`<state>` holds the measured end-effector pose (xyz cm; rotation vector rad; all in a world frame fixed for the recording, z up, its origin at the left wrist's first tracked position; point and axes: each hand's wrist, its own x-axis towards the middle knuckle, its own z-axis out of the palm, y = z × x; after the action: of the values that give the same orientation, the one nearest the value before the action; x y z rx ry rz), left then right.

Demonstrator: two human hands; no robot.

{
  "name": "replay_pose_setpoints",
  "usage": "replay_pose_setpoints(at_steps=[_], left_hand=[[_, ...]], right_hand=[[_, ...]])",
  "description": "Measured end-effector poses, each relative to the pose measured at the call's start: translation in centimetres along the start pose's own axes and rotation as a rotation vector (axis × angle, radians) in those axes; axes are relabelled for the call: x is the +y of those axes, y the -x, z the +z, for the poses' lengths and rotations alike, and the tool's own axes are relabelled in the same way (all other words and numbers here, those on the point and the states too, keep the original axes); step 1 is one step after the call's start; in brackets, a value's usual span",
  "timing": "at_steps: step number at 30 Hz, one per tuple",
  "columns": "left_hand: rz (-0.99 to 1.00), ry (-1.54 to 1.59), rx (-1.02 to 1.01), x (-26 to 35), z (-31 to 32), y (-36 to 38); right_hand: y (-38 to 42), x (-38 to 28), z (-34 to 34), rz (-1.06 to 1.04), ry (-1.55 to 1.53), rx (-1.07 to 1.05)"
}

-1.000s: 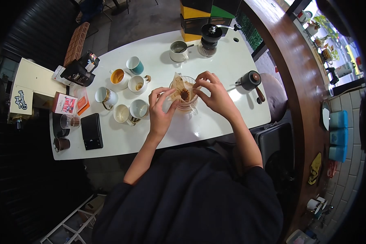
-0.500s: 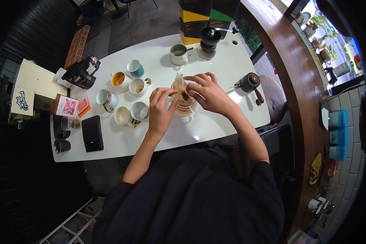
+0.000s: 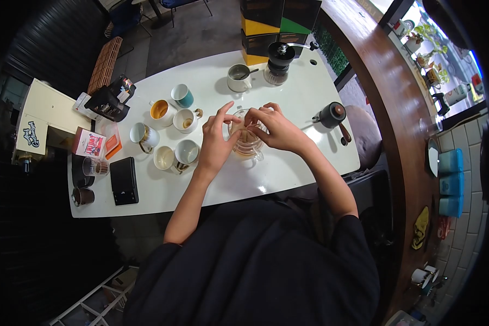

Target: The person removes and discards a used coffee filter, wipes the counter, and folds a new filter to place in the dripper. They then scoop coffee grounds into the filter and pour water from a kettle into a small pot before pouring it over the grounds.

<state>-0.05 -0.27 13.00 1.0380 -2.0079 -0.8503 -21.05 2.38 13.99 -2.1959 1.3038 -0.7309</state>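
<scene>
A glass dripper with a glass server [image 3: 248, 154] stands before me on the white table, with a used paper coffee filter [image 3: 246, 133] in its top. My left hand [image 3: 218, 138] pinches the filter's left side between thumb and fingers, its index finger raised. From the right, my right hand [image 3: 274, 129] closes its fingertips on the filter's upper edge, which is folded inward. The coffee grounds inside are mostly covered by paper and fingers. Close to my left hand stand a white cup [image 3: 187, 151] and another cup [image 3: 185, 120].
More mugs, including a teal mug [image 3: 182, 96], stand to the left. A black scale [image 3: 124, 181] lies near the front left. At the back are a mug with a spoon [image 3: 238, 78] and a hand grinder [image 3: 277, 65]. A black kettle [image 3: 332, 115] stands at right.
The filter's upright rim has been folded down and inward, covering the dark grounds. My fingers have come closer together over the dripper, and my left index finger has lifted.
</scene>
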Motion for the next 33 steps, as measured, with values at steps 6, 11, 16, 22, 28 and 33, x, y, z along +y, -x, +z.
replay_pose_setpoints(at_steps=[6, 11, 16, 22, 28, 33], left_hand=[[-0.005, -0.051, -0.023, -0.2, 0.5, -0.2], [0.01, -0.073, 0.028, 0.0, 0.8, -0.2], [0.019, -0.065, 0.051, 0.0, 1.0, 0.0], [0.018, 0.04, 0.066, -0.4, 1.2, 0.3], [0.097, -0.04, 0.135, -0.7, 1.5, 1.7], [0.11, -0.052, 0.097, -2.2, 2.5, 1.7]], right_hand=[[0.4, -0.5, -0.6, 0.014, -0.002, -0.052], [0.1, -0.4, -1.3, -0.038, 0.132, -0.137], [-0.5, -0.9, -1.3, 0.051, 0.157, -0.122], [-1.5, -1.0, 0.4, 0.075, 0.237, -0.029], [-1.8, -0.7, 0.6, 0.021, 0.291, -0.015], [-1.8, -0.4, 0.6, -0.018, 0.284, 0.086]])
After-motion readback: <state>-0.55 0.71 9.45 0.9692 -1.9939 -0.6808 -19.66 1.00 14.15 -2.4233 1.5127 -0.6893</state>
